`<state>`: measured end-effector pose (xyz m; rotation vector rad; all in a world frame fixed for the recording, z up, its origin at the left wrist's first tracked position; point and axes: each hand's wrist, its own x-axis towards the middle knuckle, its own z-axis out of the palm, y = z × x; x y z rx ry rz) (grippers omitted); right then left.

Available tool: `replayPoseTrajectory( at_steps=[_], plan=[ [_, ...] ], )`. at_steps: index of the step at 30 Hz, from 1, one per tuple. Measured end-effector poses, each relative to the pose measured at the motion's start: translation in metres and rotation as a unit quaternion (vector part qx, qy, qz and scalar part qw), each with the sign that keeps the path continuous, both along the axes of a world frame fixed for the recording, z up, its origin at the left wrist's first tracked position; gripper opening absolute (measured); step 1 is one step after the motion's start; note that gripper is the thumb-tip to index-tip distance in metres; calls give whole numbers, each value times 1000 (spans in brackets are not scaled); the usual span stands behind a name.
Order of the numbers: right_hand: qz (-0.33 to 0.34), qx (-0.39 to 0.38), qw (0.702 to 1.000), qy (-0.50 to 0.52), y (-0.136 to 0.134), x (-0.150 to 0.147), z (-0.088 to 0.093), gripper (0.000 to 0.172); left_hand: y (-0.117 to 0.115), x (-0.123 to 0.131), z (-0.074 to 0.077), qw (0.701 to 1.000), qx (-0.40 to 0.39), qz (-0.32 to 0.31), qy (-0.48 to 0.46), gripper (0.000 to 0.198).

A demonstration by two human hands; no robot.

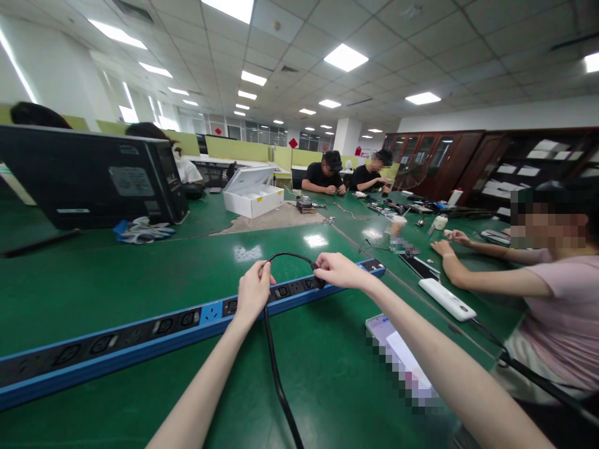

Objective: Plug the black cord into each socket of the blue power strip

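Observation:
A long blue power strip [175, 340] with black sockets and a lighter blue socket lies slantwise across the green table. My right hand [341, 272] is closed on a black plug [319, 280] at one of the strip's sockets; whether the plug is seated I cannot tell. From the plug a black power cord [290, 254] arches over to my left hand [254, 290], whose fingers are pinched around it above the strip. Below that hand, the cord [279, 380] runs down to the bottom edge of the view.
Right of the strip lie a phone [402, 355] and a white power bank [447, 299] with a cable. A co-worker [556, 274] sits at the right. A black computer case [93, 181], gloves [143, 231] and an open white box [255, 196] stand beyond the strip.

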<state>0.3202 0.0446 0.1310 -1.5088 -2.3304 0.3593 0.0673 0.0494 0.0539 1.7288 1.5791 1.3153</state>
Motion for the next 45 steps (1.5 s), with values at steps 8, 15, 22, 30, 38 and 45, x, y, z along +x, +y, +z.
replayPoseTrajectory(
  at_steps=[8,15,22,30,38,45],
  plan=[
    [-43,30,994,-92,31,-48,-21,28,16,-21,-36,999,-9,34,-24,31],
    [-47,7,989,-139,49,-60,-36,29,21,-22,-44,997,20,2,-71,45],
    [-38,-3,983,-178,51,-75,-38,31,20,-25,-48,998,30,21,-52,44],
    [-21,-148,978,-145,55,-81,-29,20,15,-24,-44,999,38,25,-15,46],
    [-32,-26,982,-185,47,-80,-37,27,11,-22,-44,999,42,24,22,54],
    [-45,-1,981,-188,46,-79,-48,28,8,-20,-43,997,52,31,45,54]
  ],
)
